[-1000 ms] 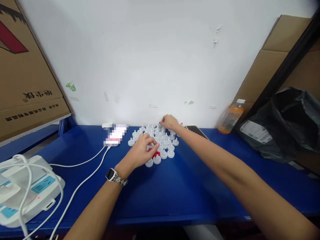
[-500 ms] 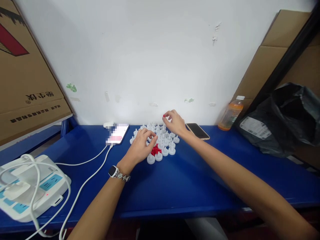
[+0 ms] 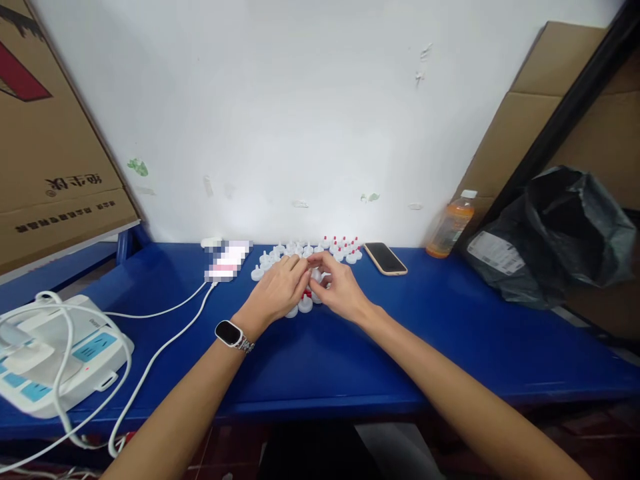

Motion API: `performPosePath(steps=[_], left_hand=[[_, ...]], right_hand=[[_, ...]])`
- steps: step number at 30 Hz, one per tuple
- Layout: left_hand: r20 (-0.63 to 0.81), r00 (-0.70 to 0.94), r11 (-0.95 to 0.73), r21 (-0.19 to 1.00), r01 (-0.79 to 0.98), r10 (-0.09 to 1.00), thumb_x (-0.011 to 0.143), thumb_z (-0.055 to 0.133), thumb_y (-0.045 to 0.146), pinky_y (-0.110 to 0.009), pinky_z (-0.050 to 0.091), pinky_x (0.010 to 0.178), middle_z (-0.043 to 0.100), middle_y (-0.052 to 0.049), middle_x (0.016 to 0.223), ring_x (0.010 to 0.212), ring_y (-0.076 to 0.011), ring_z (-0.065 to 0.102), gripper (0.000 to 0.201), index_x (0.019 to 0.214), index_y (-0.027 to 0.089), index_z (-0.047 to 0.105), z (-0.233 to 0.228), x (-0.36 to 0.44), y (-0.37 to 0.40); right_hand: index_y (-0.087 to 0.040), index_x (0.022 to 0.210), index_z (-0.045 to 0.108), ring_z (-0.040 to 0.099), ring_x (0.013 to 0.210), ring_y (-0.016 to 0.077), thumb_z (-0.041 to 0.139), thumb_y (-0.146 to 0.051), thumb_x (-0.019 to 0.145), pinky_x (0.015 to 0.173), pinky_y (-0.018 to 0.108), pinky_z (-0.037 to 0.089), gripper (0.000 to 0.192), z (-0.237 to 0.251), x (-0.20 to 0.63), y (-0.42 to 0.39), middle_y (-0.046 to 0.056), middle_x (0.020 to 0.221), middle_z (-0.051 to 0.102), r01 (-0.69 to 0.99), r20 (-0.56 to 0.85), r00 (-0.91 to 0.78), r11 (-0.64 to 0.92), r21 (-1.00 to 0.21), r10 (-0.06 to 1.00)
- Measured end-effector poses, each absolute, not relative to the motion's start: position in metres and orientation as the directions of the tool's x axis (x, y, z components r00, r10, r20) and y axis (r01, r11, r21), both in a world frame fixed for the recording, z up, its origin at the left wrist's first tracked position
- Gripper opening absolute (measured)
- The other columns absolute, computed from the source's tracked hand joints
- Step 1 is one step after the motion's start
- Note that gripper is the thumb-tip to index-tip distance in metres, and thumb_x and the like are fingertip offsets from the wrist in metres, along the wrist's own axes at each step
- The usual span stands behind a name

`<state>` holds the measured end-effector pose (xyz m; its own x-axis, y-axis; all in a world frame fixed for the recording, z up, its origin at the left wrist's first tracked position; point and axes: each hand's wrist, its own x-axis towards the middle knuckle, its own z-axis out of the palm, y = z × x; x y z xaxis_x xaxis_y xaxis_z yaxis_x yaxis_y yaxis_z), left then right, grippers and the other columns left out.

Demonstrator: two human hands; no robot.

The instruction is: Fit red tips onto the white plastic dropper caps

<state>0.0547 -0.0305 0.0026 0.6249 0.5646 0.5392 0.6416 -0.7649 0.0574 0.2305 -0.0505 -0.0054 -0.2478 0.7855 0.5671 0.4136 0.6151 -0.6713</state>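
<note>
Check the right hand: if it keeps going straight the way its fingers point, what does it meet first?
The right hand points left and slightly away, at the left hand. Its fingertips already look about touching the left fingers over the white caps, so that hand comes first; depth is unclear.

Head camera looks forward and down over the blue table (image 3: 350,373).

At frame centre, a cluster of small white plastic caps (image 3: 300,257) sits on the blue surface (image 3: 350,360). The left hand (image 3: 277,291) and right hand (image 3: 340,288) meet over the cluster's near edge. A dark smartphone (image 3: 385,258) lies right of it, an orange drink bottle (image 3: 447,227) further right, a white power strip (image 3: 55,357) at lower left.
</note>
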Motion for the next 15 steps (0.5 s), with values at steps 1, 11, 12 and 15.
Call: performPosePath(steps=[1,11,12,15], left_hand=[[0.532,0.634,-0.770,0.056,0.635,0.561,0.103,0.028,0.026,-0.036,0.043,0.081,0.056,-0.007,0.094,0.088,-0.0213,0.051,0.027,0.098,0.019,0.053,0.002,0.054,-0.030],[0.540,0.244,-0.585,0.659,0.473,0.806,0.102,0.032,0.040,-0.029,0.036,0.061,0.054,0.001,0.066,0.063,-0.0150,0.050,0.038,0.078,0.019,0.053,0.005,0.078,-0.035],[0.519,0.213,-0.555,0.697,0.454,0.828,0.101,0.033,0.040,-0.029,0.035,0.059,0.051,0.001,0.062,0.060,-0.0143,0.048,0.040,0.073,0.019,0.050,0.006,0.077,-0.034],[0.492,0.072,-0.478,0.786,0.391,0.868,0.101,0.033,0.042,-0.028,0.029,0.053,0.039,0.003,0.055,0.053,-0.0123,0.037,0.043,0.063,0.021,0.036,0.008,0.062,-0.027]], right_hand=[[-0.022,0.115,0.053,0.065,0.083,0.0152,0.054,-0.020,0.084,0.065,0.026,0.051,0.032,-0.005,0.230,-0.051,0.004,0.105,0.067,0.415,0.573,-0.262,0.626,-0.660,0.777],[-0.022,0.113,0.056,0.062,0.093,0.0209,0.048,-0.018,0.092,0.084,0.034,0.051,0.023,0.002,0.219,-0.054,0.008,0.109,0.060,0.626,0.772,-0.186,0.679,-0.384,0.608],[-0.022,0.111,0.057,0.061,0.092,0.0207,0.048,-0.018,0.092,0.083,0.034,0.051,0.021,0.002,0.220,-0.053,0.008,0.107,0.060,0.637,0.773,-0.184,0.673,-0.377,0.607],[-0.021,0.103,0.059,0.060,0.086,0.0195,0.047,-0.016,0.090,0.082,0.033,0.050,0.019,0.000,0.232,-0.048,0.007,0.104,0.060,0.678,0.778,-0.119,0.623,-0.391,0.617]])
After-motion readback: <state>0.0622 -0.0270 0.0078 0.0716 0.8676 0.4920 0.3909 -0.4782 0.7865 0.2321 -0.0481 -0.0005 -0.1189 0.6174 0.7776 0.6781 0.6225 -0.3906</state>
